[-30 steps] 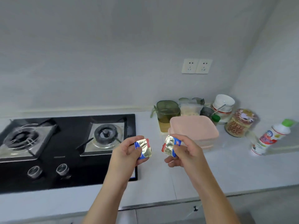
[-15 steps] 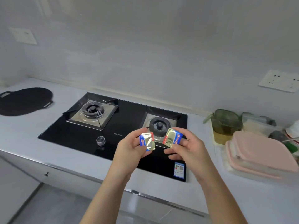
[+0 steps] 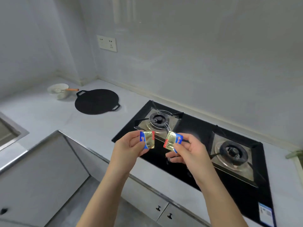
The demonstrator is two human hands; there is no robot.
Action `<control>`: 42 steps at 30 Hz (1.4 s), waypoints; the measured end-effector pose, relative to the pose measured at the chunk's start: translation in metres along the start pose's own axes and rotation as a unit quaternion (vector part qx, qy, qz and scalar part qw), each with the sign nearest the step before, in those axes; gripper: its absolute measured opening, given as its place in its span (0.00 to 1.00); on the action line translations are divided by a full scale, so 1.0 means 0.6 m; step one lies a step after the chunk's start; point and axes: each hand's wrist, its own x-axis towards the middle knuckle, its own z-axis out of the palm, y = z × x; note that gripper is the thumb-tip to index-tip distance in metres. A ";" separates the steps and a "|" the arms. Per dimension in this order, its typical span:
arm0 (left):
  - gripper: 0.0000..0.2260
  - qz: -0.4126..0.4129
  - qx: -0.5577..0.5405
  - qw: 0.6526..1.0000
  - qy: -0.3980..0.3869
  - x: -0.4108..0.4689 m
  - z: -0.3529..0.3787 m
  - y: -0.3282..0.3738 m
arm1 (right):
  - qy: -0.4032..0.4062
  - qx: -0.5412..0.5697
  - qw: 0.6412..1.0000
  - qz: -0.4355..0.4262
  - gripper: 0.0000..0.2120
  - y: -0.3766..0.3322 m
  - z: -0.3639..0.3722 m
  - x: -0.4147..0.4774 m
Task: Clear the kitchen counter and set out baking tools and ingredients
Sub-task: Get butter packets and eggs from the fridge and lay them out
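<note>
Since a second ago the view has swung left. The jars and tubs are out of sight and both hands have travelled with it, each still holding its foil packet.

The left hand (image 3: 129, 148) pinches the left packet (image 3: 147, 139) by its near edge, thumb on the face and fingers behind. The right hand (image 3: 190, 151) pinches the right packet (image 3: 172, 141) the same way, with its lower fingers loosely curled beneath. The packets are near each other but apart, both in the air over the front left corner of the hob (image 3: 196, 126), just short of its left burner (image 3: 158, 121).

Each grip is an edge pinch on slick foil, so a packet could slip and drop onto the burner grate, or past the counter (image 3: 49, 115) edge to the floor (image 3: 91, 202). If the contents are soft, a hard squeeze would likely dent or split the wrapper. Setting them down on the hob would be risky if a burner is warm. No flame shows.

The pale grey counter wraps around a corner to the left, carrying a flat black pan (image 3: 97, 101) and a white bowl (image 3: 58, 90) holding a whisk (image 3: 72, 89). A sink (image 3: 9, 133) rim shows at far left. Drawers (image 3: 158, 208) lie below, and there is a socket (image 3: 106, 43) on the plain wall (image 3: 196, 54).
</note>
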 end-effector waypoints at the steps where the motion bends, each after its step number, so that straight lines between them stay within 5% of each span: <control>1: 0.13 -0.005 -0.005 1.000 0.015 0.006 -0.018 0.001 | -0.005 0.004 1.000 0.004 0.10 -0.002 0.020 0.008; 15: 0.02 -0.023 -0.041 0.974 0.221 0.173 -0.269 -0.007 | -0.119 -0.055 0.991 -0.006 0.05 0.002 0.298 0.223; 25: 0.07 -0.116 -0.143 0.944 0.275 0.328 -0.440 -0.044 | -0.189 -0.075 0.977 0.058 0.05 0.035 0.498 0.410; 34: 0.03 -0.199 -0.105 0.907 0.357 0.433 -0.598 -0.095 | -0.177 -0.098 0.970 0.137 0.03 0.106 0.695 0.524; 42: 0.03 -0.243 -0.056 0.908 0.337 0.599 -0.781 -0.122 | -0.155 -0.107 0.955 0.228 0.03 0.139 0.900 0.625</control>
